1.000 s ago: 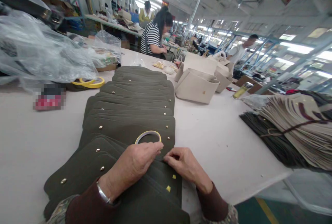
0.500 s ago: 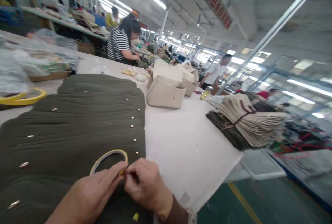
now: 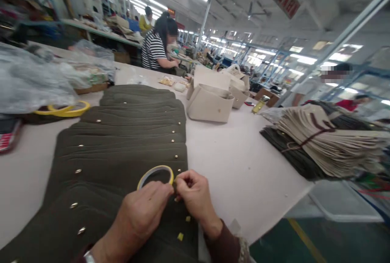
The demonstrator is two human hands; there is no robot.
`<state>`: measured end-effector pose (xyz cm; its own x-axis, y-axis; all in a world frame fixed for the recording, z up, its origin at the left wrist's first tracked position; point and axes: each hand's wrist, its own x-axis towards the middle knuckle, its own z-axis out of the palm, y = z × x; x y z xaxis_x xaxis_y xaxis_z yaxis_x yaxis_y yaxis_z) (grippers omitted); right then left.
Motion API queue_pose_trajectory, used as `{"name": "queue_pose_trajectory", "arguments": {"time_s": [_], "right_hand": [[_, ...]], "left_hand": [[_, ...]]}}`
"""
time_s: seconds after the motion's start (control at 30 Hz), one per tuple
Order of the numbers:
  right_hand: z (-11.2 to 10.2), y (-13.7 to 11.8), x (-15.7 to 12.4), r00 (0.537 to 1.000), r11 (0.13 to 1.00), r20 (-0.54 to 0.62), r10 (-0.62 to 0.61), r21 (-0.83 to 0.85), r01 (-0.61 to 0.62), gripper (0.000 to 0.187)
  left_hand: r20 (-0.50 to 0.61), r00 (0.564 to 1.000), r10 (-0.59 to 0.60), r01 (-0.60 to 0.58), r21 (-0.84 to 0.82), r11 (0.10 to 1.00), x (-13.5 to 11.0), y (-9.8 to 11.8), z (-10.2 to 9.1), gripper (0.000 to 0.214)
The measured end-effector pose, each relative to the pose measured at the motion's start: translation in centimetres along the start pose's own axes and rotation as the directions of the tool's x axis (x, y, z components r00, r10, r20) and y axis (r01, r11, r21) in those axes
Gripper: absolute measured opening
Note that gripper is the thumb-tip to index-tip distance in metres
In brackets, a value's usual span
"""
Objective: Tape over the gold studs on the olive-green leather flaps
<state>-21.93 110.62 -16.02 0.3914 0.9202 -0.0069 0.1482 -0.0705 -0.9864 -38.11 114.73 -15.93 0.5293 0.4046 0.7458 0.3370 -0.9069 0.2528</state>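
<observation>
Overlapping dark panels (image 3: 128, 133), probably pliable and best lifted by their rims, run inward from the tabletop's (image 3: 231, 161) near edge. Above them, the left hand (image 3: 141, 208) clasps the near rim of a tape roll (image 3: 160, 167), likely light and firm. The right hand's (image 3: 196, 194) fingertips press together beside it; whether tape is between them, I cannot tell.
</observation>
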Motion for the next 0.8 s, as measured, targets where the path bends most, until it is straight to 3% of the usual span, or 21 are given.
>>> {"name": "queue_pose_trajectory", "arguments": {"time_s": [0.07,0.13,0.23,0.3,0.43,0.6,0.67,0.8], "right_hand": [[-0.9,0.7,1.1,0.992,0.990,0.012,0.122,0.072,-0.123,0.024],[-1.7,1.4,2.2,0.988,0.984,0.040,0.149,0.091,-0.152,0.032],[-2.2,2.1,3.0,0.991,0.993,0.075,0.108,0.042,-0.111,0.035],[-2.2,2.2,3.2,0.992,0.997,0.095,0.079,-0.030,-0.077,0.032],[-1.6,2.1,3.1,0.995,0.976,0.102,-0.022,-0.213,0.043,0.023],[-1.1,1.9,3.0,0.966,0.876,0.111,-0.236,-0.405,0.260,0.014],[-1.4,2.0,3.1,0.972,0.885,0.083,-0.219,-0.402,0.234,0.012],[-1.7,2.7,3.1,0.998,0.970,0.037,-0.060,-0.235,0.067,0.015]], "left_hand": [[0.093,0.995,-0.039,0.035,0.049,0.998,-0.1,0.1,0.1,0.015],[0.236,0.961,-0.146,0.111,0.156,0.982,-0.3,-0.1,0.3,0.010],[0.436,0.848,-0.301,0.183,0.291,0.939,-0.3,-0.4,0.4,0.013],[0.501,0.792,-0.348,0.201,0.324,0.924,0.0,-0.3,0.4,0.015],[0.549,0.745,-0.378,0.215,0.340,0.916,0.6,-0.1,0.1,0.016],[0.571,0.721,-0.393,0.225,0.344,0.912,1.0,0.2,0.1,0.018],[0.571,0.715,-0.403,0.230,0.353,0.907,1.1,0.2,0.2,0.018],[0.550,0.717,-0.428,0.233,0.390,0.891,0.4,-0.4,-0.1,0.018]]}}
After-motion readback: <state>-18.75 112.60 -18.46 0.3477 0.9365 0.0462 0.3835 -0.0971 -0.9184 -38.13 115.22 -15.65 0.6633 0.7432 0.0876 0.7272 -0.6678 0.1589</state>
